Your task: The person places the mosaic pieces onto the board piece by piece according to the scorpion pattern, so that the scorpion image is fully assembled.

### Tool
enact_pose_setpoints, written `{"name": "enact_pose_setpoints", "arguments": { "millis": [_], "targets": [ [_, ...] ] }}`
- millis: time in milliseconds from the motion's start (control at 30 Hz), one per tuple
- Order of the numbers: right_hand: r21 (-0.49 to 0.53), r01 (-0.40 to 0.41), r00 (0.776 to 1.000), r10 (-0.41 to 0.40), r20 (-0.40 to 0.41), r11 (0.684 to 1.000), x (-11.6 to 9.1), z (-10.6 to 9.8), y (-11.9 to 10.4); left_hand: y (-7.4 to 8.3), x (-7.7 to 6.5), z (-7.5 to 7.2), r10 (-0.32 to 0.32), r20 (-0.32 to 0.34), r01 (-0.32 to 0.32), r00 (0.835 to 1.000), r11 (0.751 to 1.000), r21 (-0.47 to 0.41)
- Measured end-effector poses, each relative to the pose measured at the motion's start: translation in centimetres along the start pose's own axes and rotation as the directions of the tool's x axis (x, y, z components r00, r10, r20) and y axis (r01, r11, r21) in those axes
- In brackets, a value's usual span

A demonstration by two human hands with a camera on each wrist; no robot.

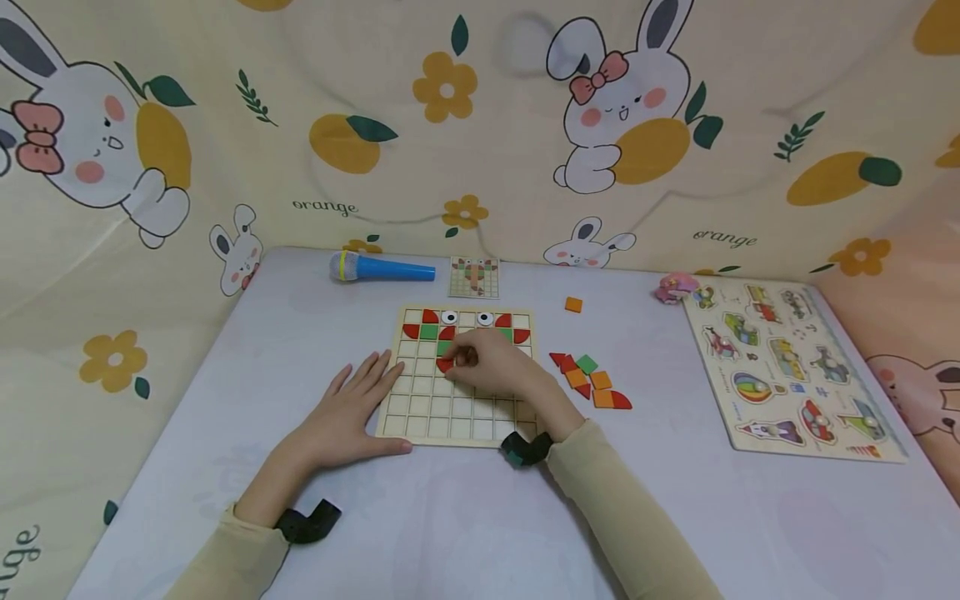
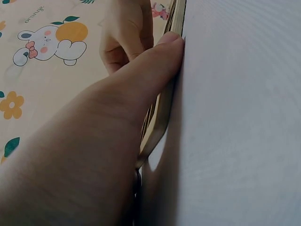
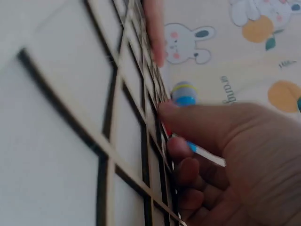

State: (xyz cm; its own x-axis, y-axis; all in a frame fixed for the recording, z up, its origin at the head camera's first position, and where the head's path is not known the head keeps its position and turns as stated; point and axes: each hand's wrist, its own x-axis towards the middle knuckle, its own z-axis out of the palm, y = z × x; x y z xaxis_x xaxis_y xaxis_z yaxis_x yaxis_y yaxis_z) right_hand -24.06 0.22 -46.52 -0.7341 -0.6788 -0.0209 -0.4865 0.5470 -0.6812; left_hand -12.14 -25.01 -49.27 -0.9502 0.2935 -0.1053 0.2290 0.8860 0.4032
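Note:
A wooden grid board [image 1: 450, 427] lies flat on the table, with red, green and white eye pieces set in its upper rows. My left hand [image 1: 347, 414] rests at the board's left side with fingers spread; its thumb [image 2: 162, 49] lies along the near edge. Over the board's middle is my right hand [image 1: 491, 364], its thumb and forefinger pinching a red rounded piece [image 1: 444, 365] at a grid cell, just below a green square [image 1: 443, 347]. In the right wrist view, only a sliver of that red piece [image 3: 168, 129] shows beyond the fingertips.
Several loose orange, red and green pieces [image 1: 601, 380] lie right of the board. One orange square [image 1: 573, 305] sits apart, farther back. A pattern card [image 1: 475, 277] and a blue toy microphone [image 1: 390, 268] stand behind. At right are a picture puzzle board [image 1: 802, 375] and a pink toy [image 1: 676, 288].

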Motion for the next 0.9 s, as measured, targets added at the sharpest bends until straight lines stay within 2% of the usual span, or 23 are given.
{"name": "enact_pose_setpoints", "arguments": {
  "millis": [200,433,567,700,800,900],
  "targets": [
    [0.014,-0.019,1.0,0.019,-0.004,1.0,-0.1,-0.3,-0.1,-0.1,0.1,-0.1,0.003,-0.002,-0.003,1.0,1.0,0.008],
    [-0.114,-0.052,0.998,0.047,-0.049,0.992,-0.5,0.5,-1.4,-0.1,0.0,0.3,0.003,-0.004,-0.003,1.0,1.0,0.0],
    [-0.111,-0.121,0.992,0.116,-0.049,0.986,-0.8,0.4,-2.0,0.0,-0.2,0.4,0.004,-0.004,-0.004,1.0,1.0,-0.006],
    [-0.069,-0.155,0.987,0.151,-0.061,0.985,-1.6,-1.7,-2.4,0.1,-0.3,0.3,0.0,0.0,0.0,1.0,1.0,-0.01],
    [-0.03,-0.138,0.984,0.133,-0.122,0.99,-3.0,-4.9,-2.4,0.2,-0.3,0.3,-0.004,-0.003,0.004,1.0,1.0,-0.014],
    [-0.01,-0.14,0.971,0.136,-0.195,0.99,-4.7,-7.9,-1.2,0.2,-0.3,0.2,-0.006,-0.012,0.005,1.0,1.0,-0.014]
  ]
}}
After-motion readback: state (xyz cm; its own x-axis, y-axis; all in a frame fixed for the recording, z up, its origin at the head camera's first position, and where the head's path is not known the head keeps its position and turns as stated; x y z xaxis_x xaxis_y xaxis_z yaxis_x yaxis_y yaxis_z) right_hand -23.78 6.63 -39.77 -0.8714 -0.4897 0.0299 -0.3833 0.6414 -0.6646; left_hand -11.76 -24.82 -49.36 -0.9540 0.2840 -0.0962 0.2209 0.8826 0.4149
